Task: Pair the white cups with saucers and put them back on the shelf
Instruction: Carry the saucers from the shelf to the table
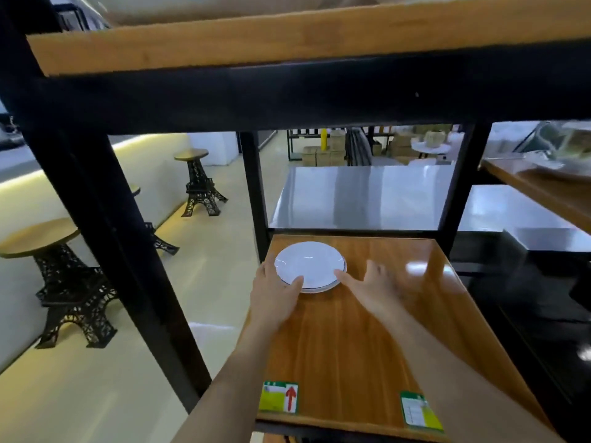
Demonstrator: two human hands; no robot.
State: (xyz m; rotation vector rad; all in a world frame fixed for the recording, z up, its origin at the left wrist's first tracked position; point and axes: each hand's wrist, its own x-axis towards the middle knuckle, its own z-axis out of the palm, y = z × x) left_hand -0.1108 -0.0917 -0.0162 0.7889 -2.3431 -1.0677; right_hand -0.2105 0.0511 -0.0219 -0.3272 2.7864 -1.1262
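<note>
A small stack of white saucers (309, 263) with thin dark rims lies at the far left of a wooden shelf board (367, 330). My left hand (275, 292) grips the stack's near-left edge, thumb on top of the upper saucer. Just right of the stack, my right hand (372, 282) hovers with fingers spread, its thumb tip touching or nearly touching the saucers' right rim; it is blurred by motion. No cup is in view.
Black metal posts (256, 193) frame the shelf, and another wooden board (287, 43) hangs close overhead. Two green labels (279, 396) stick to the near edge. A steel table (361, 193) stands behind, tower-shaped stools (200, 183) to the left.
</note>
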